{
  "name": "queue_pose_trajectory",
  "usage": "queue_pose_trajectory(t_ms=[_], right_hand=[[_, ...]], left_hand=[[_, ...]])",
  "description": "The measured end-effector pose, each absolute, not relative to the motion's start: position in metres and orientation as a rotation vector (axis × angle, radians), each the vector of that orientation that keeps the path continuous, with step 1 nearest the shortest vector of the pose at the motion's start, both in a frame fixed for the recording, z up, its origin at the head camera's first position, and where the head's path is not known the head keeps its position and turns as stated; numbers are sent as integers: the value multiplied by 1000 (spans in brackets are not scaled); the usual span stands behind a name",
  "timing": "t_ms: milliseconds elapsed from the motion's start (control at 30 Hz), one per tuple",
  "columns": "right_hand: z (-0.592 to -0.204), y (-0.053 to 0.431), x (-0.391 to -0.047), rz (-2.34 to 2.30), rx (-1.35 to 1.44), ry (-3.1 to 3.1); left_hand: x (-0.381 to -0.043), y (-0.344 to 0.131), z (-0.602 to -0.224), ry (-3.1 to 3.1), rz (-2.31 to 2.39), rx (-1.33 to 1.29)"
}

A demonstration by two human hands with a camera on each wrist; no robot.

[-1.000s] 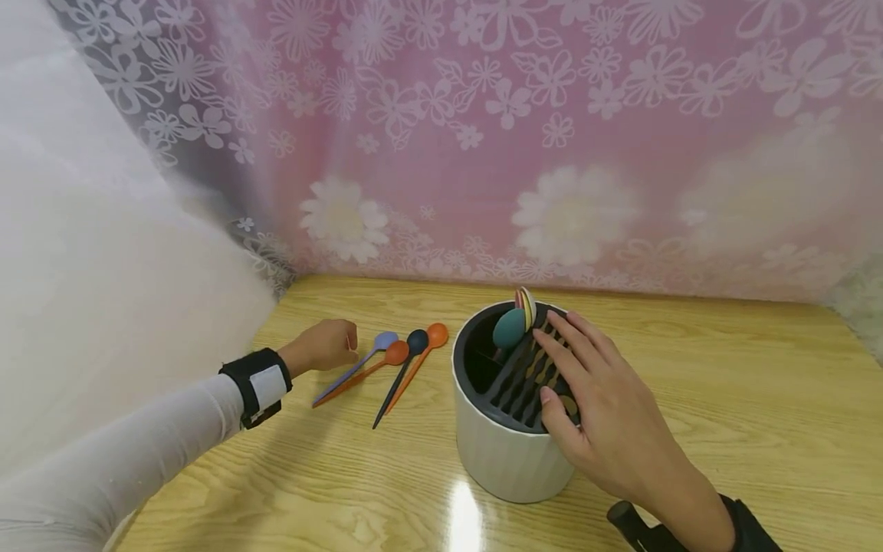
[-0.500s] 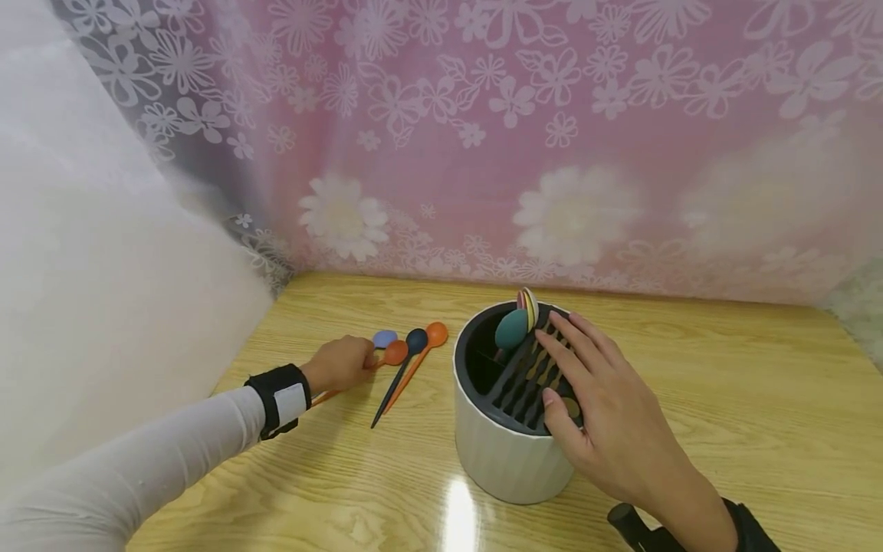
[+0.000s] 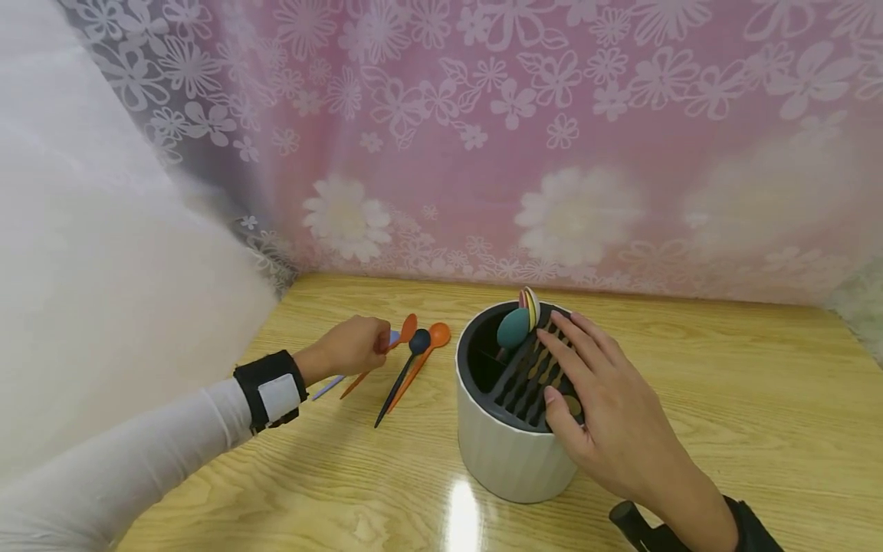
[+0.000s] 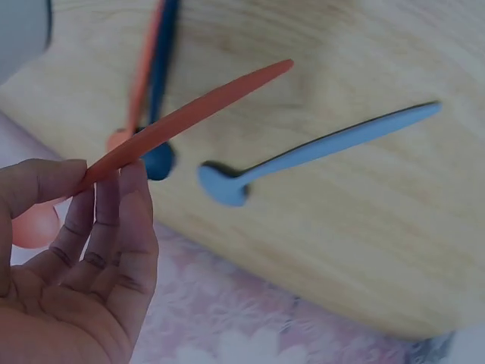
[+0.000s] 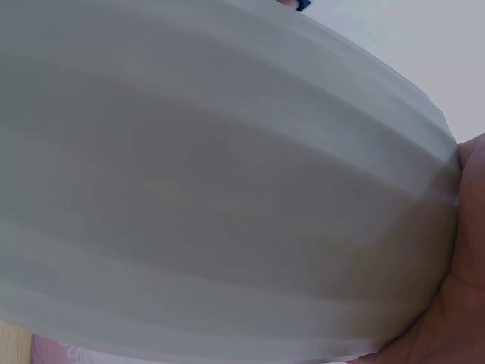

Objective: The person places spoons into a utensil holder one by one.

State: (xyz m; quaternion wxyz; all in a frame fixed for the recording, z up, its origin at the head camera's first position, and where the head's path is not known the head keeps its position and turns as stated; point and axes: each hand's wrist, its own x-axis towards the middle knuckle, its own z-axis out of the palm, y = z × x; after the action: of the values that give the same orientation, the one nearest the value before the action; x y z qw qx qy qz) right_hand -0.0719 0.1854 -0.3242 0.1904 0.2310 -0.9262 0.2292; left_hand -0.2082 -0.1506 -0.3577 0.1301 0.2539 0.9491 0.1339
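My left hand [image 3: 353, 349] pinches an orange spoon [image 4: 189, 115] by its handle between thumb and fingertips. In the left wrist view the handle is lifted over the table, its tip pointing away from the palm. A light blue spoon [image 4: 326, 152] lies on the table beside it, partly hidden by the hand in the head view. Just to the right lie a dark blue spoon [image 3: 418, 342] and a second orange spoon [image 3: 439, 334], close together. My right hand [image 3: 614, 406] rests, fingers extended, on the slotted black top of a white ribbed utensil holder [image 3: 513, 464].
In the holder stand a teal spoon [image 3: 513, 328] and several other spoons [image 3: 530, 303], nested at the back. A pink flowered curtain [image 3: 448, 215] hangs along the far edge of the wood-grain table [image 3: 724, 368]. White cloth [image 3: 124, 253] covers the left side.
My left hand first moved right onto the orange spoon, then took its handle and raised it, tilting the bowl up. The right hand has stayed on the holder.
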Motion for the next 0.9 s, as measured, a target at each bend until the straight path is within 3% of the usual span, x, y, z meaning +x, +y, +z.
queue_pose_trajectory(t_ms=[900], right_hand=[[-324,186,-71,627,657,-2604]], left_hand=[[-173,-81,-235,2698,581,1029]])
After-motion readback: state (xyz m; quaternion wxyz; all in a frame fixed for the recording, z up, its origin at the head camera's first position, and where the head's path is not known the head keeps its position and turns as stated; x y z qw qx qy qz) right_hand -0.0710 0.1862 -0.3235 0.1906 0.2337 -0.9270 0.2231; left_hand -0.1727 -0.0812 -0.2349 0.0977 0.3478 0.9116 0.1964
